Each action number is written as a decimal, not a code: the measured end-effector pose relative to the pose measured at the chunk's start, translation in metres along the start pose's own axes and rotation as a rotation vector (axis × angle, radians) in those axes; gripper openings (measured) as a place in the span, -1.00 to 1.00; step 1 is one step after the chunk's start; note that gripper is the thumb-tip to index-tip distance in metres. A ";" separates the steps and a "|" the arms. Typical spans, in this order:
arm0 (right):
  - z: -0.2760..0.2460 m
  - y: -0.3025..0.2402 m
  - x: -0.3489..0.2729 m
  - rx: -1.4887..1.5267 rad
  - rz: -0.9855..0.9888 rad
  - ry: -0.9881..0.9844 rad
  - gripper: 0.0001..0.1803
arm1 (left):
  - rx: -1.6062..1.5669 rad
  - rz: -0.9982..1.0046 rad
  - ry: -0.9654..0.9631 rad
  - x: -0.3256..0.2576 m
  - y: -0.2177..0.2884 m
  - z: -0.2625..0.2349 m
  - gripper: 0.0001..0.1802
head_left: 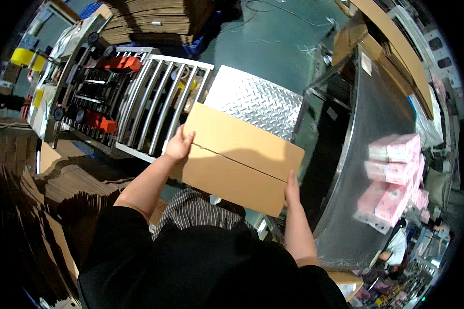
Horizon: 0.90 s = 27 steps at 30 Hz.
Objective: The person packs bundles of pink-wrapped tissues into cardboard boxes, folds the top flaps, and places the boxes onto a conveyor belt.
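Observation:
A brown cardboard box (237, 159) is held level in front of me, its two top flaps meeting at a narrow seam. My left hand (179, 144) grips its left end, thumb over the top near the seam. At the right end my right hand (292, 190) is closed on the box's edge, thumb up; most of its fingers are hidden behind the side. Beyond the box lies a silver diamond-tread metal plate (255, 98), partly covered by the box's far edge. What the box contains cannot be seen.
Left of the plate runs a roller conveyor (162, 103), leading to a machine with red parts (103, 123). A dark table (340, 216) at right carries pink-wrapped packs (394, 175). Flat cardboard stacks stand behind (149, 20) and at left (77, 190). Another person (397, 244) is at far right.

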State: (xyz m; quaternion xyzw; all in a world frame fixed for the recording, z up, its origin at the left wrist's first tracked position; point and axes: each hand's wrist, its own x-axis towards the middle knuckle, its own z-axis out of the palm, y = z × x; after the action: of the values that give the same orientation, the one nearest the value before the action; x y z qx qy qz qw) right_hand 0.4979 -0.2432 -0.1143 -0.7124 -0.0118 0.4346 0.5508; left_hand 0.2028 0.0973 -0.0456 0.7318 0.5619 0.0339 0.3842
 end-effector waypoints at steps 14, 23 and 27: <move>0.307 -0.060 0.006 0.380 0.010 -0.220 -0.36 | 0.816 0.218 0.360 0.137 -0.051 -0.172 -0.29; 0.604 -0.131 0.004 0.092 -0.075 -0.257 -0.16 | 0.577 0.161 0.096 0.108 -0.082 -0.247 0.16; 0.630 -0.118 0.063 -0.199 -0.043 -0.250 -0.06 | 0.578 0.250 0.023 0.075 -0.073 -0.219 0.13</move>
State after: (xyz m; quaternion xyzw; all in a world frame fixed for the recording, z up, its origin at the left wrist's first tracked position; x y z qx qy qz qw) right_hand 0.1932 0.3226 -0.0680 -0.7033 -0.1388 0.5046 0.4810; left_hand 0.0665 0.2810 0.0357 0.8736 0.4583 -0.0721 0.1469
